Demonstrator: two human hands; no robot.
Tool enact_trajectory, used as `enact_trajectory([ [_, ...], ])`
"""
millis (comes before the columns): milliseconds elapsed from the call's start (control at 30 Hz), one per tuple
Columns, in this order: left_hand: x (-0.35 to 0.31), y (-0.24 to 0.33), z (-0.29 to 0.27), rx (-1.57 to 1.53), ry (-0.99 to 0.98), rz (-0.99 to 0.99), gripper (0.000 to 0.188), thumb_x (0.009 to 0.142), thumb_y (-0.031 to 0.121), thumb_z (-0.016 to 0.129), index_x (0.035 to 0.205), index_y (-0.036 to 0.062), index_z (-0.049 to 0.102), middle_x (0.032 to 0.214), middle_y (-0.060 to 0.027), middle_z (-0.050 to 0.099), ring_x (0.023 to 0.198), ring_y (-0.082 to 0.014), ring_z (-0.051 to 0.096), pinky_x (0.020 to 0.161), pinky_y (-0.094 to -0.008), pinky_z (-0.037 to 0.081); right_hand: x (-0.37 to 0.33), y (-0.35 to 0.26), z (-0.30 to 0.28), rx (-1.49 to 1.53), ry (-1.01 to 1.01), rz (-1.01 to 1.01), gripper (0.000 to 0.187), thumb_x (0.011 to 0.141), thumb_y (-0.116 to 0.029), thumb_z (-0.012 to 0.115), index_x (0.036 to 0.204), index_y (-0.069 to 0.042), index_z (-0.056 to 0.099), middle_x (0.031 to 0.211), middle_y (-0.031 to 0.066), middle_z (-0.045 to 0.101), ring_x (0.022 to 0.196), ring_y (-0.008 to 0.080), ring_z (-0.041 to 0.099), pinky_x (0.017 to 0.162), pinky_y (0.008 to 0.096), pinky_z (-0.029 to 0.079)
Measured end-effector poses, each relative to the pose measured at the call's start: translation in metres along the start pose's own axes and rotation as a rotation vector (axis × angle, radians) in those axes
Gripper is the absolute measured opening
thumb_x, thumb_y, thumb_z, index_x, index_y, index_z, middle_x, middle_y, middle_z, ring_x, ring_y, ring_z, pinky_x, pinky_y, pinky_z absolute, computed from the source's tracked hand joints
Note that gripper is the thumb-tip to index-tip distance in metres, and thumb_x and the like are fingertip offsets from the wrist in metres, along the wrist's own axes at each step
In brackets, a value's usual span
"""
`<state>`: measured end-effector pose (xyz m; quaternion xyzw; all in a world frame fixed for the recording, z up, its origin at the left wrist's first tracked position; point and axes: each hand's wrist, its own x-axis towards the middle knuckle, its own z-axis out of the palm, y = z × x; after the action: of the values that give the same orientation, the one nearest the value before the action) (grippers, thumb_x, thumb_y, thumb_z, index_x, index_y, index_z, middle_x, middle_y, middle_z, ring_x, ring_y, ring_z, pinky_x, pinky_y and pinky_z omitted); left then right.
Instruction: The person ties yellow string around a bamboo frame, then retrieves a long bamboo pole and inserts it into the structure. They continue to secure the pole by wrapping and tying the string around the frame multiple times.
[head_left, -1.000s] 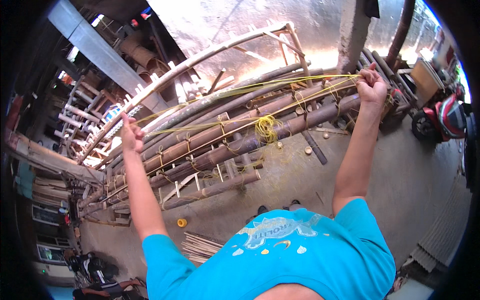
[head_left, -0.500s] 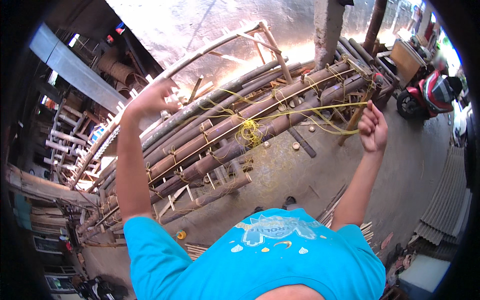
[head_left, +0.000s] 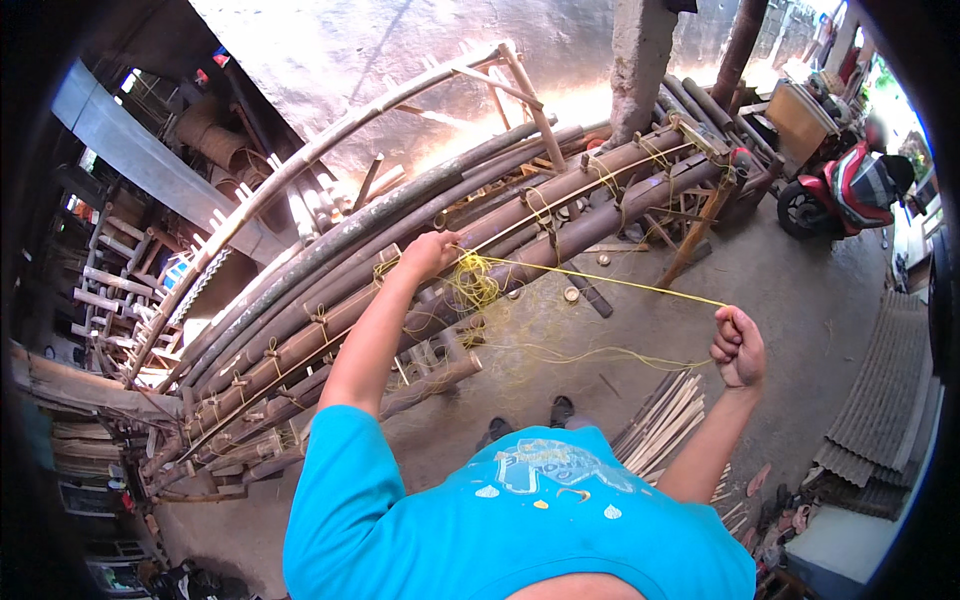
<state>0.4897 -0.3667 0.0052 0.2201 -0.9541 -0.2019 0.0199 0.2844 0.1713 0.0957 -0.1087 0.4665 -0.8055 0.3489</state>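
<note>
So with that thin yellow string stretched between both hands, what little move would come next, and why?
Probably a further pull outward with the right hand. The thin yellow string runs taut from its fist to the left hand, which pinches it above a tangled yellow bundle by the long brown bamboo poles. Loose loops lie on the grey concrete floor, so slack remains.

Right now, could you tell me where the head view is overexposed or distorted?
Head view: sunlight blows out the wall behind the bamboo poles; fisheye bends those poles toward the rim; the yellow string between left hand and right hand stays sharp.
</note>
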Motion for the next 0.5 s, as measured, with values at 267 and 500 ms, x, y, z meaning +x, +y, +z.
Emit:
enact_trajectory([
  [267, -0.002, -0.017, -0.016, 0.262, 0.070, 0.099, 0.019, 0.090, 0.026, 0.058, 0.092, 0.0109, 0.069, 0.091, -0.0170, 0.069, 0.088, -0.0380, 0.066, 0.076, -0.0498, 0.052, 0.006, 0.012, -0.017, 0.015, -0.016, 0.044, 0.028, 0.101, -0.025, 0.047, 0.100, -0.001, 0.060, 0.061, -0.0092, 0.029, 0.046, 0.0006, 0.024, 0.040, 0.0187, 0.021],
  [500, -0.017, -0.005, -0.062, 0.341, 0.043, -0.003, 0.033, 0.092, 0.034, 0.056, 0.094, 0.0066, 0.073, 0.095, -0.0193, 0.068, 0.094, -0.0382, 0.062, 0.085, -0.0464, 0.050, 0.027, 0.016, -0.018, 0.072, -0.046, 0.022, 0.027, 0.101, -0.025, 0.047, 0.098, -0.001, 0.060, 0.061, -0.0093, 0.028, 0.045, 0.0004, 0.022, 0.039, 0.0190, 0.021],
])
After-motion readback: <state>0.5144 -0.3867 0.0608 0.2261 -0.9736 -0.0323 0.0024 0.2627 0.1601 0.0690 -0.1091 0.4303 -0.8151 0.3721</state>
